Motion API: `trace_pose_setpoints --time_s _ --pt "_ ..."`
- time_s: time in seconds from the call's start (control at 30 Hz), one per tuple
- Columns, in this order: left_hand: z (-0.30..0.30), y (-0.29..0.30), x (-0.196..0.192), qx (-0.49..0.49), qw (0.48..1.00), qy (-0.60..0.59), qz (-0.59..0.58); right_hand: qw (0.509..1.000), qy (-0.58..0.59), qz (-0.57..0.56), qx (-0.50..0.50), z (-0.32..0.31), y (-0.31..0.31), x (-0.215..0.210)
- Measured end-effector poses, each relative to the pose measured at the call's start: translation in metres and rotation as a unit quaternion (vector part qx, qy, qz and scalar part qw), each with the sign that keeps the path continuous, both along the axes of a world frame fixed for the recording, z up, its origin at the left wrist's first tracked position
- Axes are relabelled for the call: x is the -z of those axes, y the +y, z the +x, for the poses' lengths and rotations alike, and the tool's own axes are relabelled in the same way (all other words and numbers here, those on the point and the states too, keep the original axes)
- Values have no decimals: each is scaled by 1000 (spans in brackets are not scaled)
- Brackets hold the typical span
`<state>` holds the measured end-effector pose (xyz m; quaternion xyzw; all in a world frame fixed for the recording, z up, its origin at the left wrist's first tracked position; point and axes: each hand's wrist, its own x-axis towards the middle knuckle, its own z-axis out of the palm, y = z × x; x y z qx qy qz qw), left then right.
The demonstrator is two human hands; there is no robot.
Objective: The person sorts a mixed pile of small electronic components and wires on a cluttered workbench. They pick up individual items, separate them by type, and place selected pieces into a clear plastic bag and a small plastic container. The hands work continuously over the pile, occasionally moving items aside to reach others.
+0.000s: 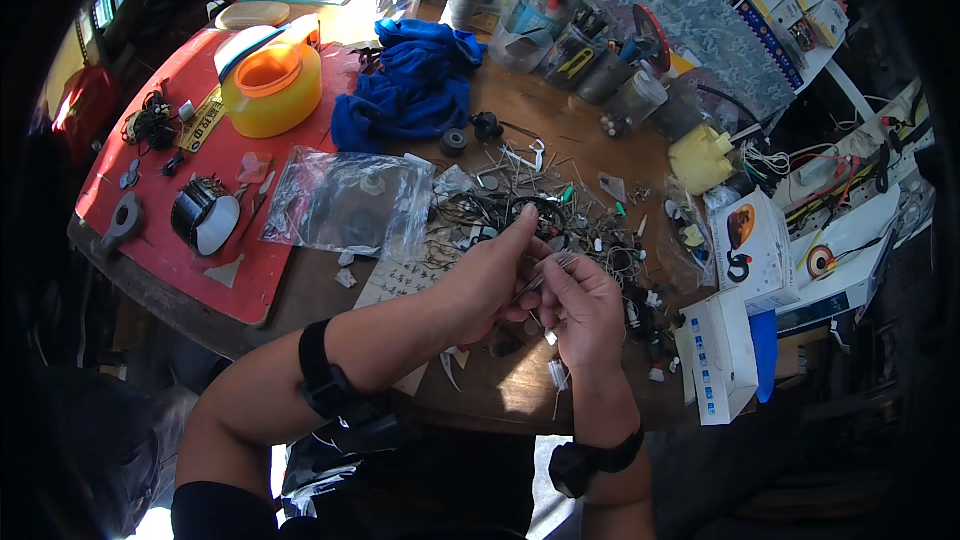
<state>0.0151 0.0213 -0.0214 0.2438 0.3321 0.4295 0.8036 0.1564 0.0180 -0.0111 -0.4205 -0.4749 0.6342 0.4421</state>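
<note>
Because the left hand (490,275) and right hand (585,305) pinch a bundle of thin grey metal wires (545,275) between fingertips at frame centre, one strand could slip and vanish into the tangle of black cables and small white parts (560,230) just beyond on the brown wooden bench (500,390). Further off lie a clear plastic bag (345,202), a crumpled blue cloth (415,85) and a yellow plastic tub (272,82) in the upper left.

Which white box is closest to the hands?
The plain white box with little blue marks, beside the right hand. The other white box, showing an orange picture, sits farther back.
</note>
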Motion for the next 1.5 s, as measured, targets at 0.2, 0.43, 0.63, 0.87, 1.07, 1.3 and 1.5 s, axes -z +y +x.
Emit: trace_pose_setpoints --time_s 0.2,0.43,0.63,0.87,1.07,1.3,1.5 --pt "1 1 -2 1 1000 -14 -5 998 37 48 27 3 4 -2" --pt "-1 0 -7 14 1000 8 25 995 68 69 38 5 4 -2" --pt "-2 0 0 -1 998 2 56 990 99 71 64 9 6 -3" --pt "-8 2 19 -55 994 57 81 989 -62 -27 -131 14 5 -5" --pt "-12 2 2 -97 994 1 52 975 -126 -24 -179 14 4 -2" --pt "-33 -13 -30 26 720 591 363 991 -74 8 -112 16 9 4" --pt "-17 -28 -33 201 589 709 331 993 -62 23 -100 14 8 8"
